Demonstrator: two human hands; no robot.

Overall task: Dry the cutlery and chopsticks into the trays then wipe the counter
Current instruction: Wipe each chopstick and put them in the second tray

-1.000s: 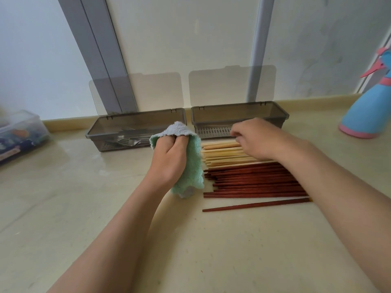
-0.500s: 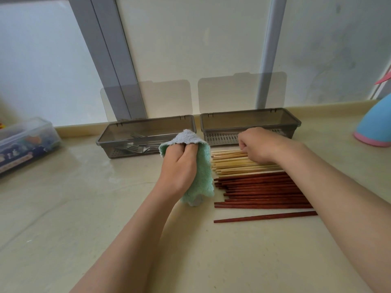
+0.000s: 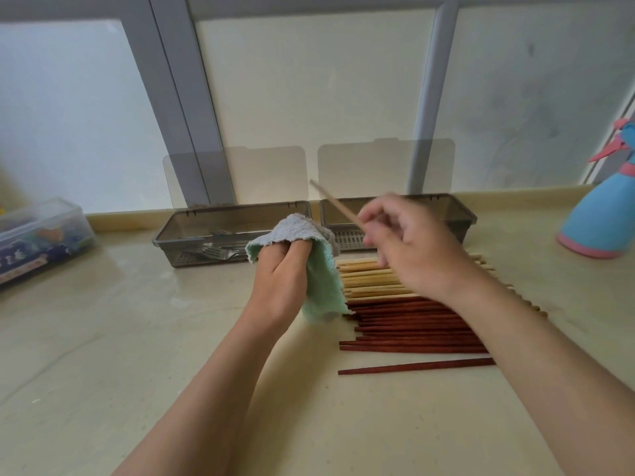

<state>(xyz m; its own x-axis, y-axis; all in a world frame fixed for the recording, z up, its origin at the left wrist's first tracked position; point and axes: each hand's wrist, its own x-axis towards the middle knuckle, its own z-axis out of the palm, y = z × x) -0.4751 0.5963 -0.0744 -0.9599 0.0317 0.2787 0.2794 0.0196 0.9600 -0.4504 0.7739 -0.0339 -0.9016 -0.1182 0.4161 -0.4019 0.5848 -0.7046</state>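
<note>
**Left to right.** At the far left, a clear plastic box point(image 3: 41, 235) with coloured contents sits on the desk point(image 3: 103, 372), close to the window.

To its right is the left tray point(image 3: 206, 214), a smoky grey bin. Its lid point(image 3: 240, 176) stands open against the window frame, and several metal forks point(image 3: 213, 250) lie flat inside.

Your left hand point(image 3: 281, 273) is just in front of that tray's right end. Its fingers are curled tightly around a cloth point(image 3: 321, 280). The cloth is grey on top and pale green where it hangs down beside the chopstick tips.

Above the gap between the two trays, a single light chopstick point(image 3: 335, 203) slants up and to the left. Its lower end is pinched in the fingers of your right hand point(image 3: 412, 245). That hand is raised in front of the right tray point(image 3: 464, 213) and is blurred.

The right tray shows a slotted floor, and your hand hides the rest of its inside. Its lid point(image 3: 385, 166) also stands open.

Beneath your right hand, the other chopsticks lie side by side on the desk, running left to right:
- The pale bamboo chopsticks point(image 3: 367, 280) lie nearest the tray.
- The dark red chopsticks point(image 3: 412, 328) touch them on the near side.
- One lone dark chopstick point(image 3: 412, 366) lies slightly apart, closest to you.

At the far right, a blue spray bottle point(image 3: 604, 221) with pink trim stands on the desk.
</note>
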